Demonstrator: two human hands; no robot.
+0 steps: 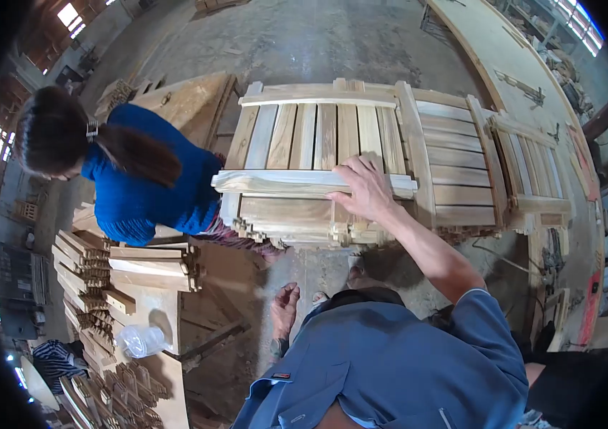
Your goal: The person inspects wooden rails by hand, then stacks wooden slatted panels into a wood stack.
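Observation:
My right hand (pixel 365 187) lies over the near rail of a slatted wooden panel (pixel 326 132), fingers on top and thumb against the front face, gripping it. This panel lies flat on top of a stack of similar panels. My left hand (pixel 286 307) hangs low beside my body, apart from the stack. Its fingers are curled in, and whether anything small is inside them is hidden.
A person in a blue top (pixel 148 175) stands left of the stack, facing away. More slatted panels (pixel 458 154) lie to the right. A workbench (pixel 154 307) at lower left bears wooden pieces and a clear plastic container (pixel 141 341). A long table (pixel 472 43) runs along the right.

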